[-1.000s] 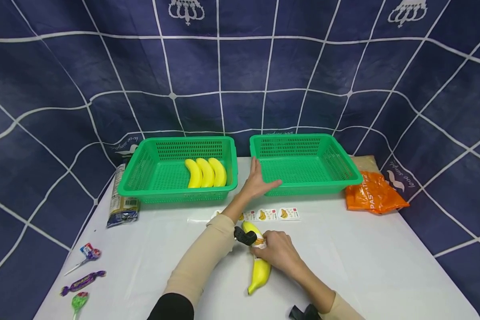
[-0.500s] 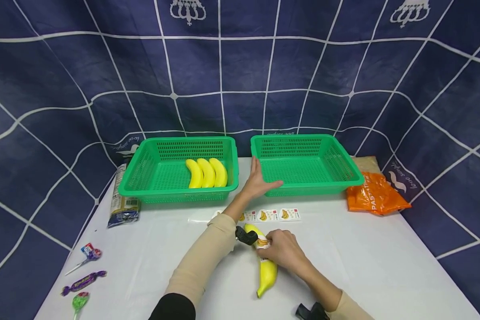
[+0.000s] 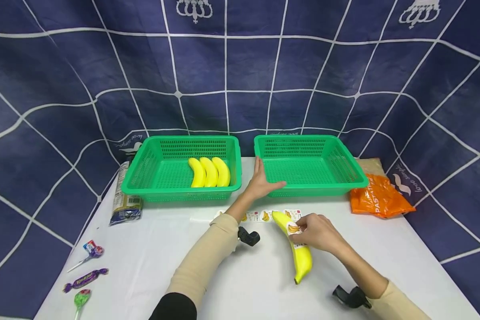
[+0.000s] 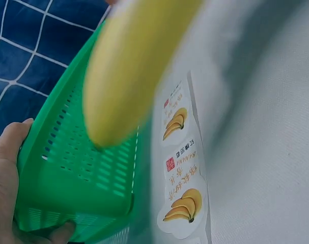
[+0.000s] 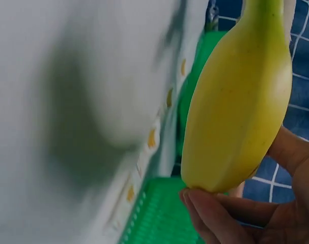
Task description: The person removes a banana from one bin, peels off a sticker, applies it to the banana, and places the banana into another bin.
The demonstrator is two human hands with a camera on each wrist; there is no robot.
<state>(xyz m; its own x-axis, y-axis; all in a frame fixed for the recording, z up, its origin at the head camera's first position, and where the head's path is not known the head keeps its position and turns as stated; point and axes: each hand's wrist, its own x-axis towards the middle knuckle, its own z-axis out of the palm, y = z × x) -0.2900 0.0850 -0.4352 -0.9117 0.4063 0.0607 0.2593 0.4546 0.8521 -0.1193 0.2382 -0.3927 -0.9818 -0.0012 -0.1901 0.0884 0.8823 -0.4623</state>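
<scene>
My right hand point(image 3: 316, 231) grips a yellow banana point(image 3: 298, 251) around its upper half, where a white sticker shows, and holds it just above the white table, in front of the empty right green basket point(image 3: 346, 166). The right wrist view shows the banana point(image 5: 241, 101) close up with fingers point(image 5: 215, 218) curled beneath it. My left hand point(image 3: 264, 183) rests against that basket's near left corner, fingers straight along the side wall and thumb along the front rim. The left wrist view shows this hand point(image 4: 4, 173) at the basket corner point(image 4: 78, 168), the banana point(image 4: 129, 71) and a strip of banana stickers point(image 4: 182, 193).
The left green basket point(image 3: 144, 178) holds three bananas point(image 3: 210, 172). The sticker strip point(image 3: 264, 216) lies before the baskets. An orange pasta bag point(image 3: 378, 198) sits at right, a dark packet point(image 3: 124, 204) at left, and sweets point(image 3: 86, 280) with lollipops point(image 3: 89, 253) at the near left.
My right hand has lifted the banana off the table and carried it right and forward, towards the right basket. The left hand has stayed at the basket corner.
</scene>
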